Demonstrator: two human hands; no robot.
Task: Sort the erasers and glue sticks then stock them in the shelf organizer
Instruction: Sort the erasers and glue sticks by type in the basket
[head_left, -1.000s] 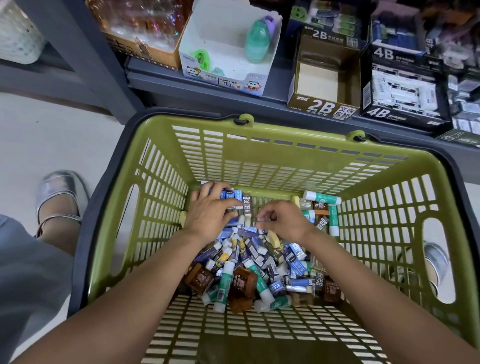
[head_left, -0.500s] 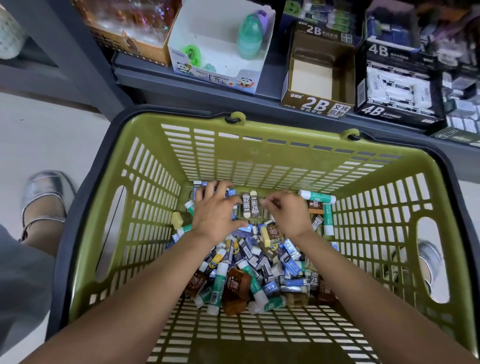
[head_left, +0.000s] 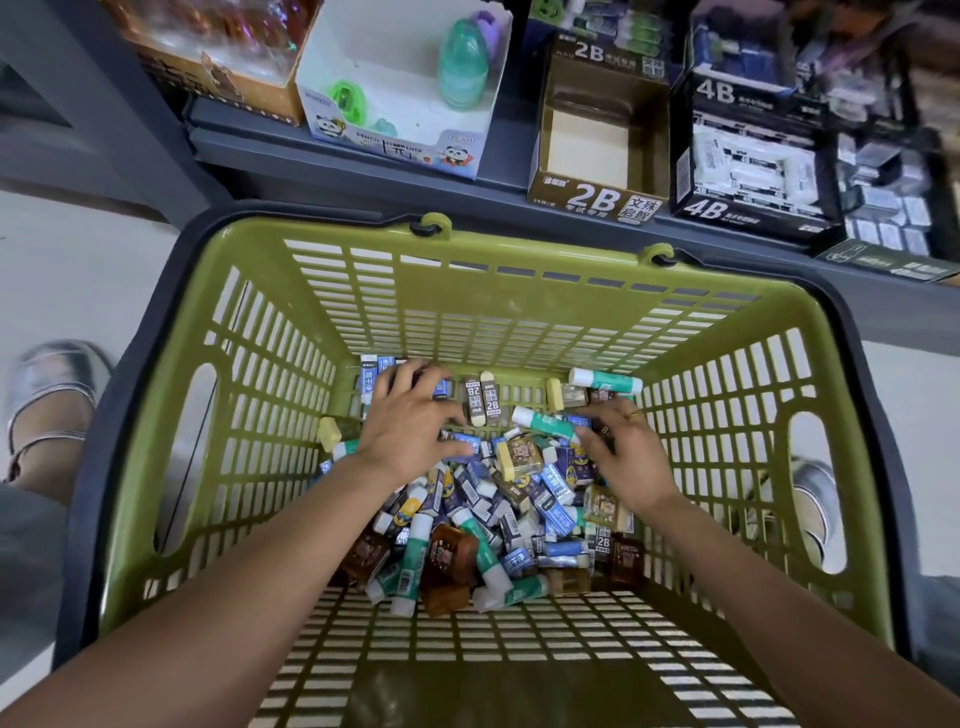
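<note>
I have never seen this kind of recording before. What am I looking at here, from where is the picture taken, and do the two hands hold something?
There is no machine: a person works with two bare hands. The single picture comes from a camera worn on the head, looking forward and down. Both arms reach into a green plastic basket whose bottom holds a mixed pile of erasers and glue sticks. The left hand lies spread on the pile, fingers relaxed, gripping nothing. The right hand lies beside a green and white glue stick; its fingers touch the stick, but a firm grip cannot be seen. Behind the basket a shelf carries display boxes, among them an empty 2B box and a 4B box with white erasers.
</note>
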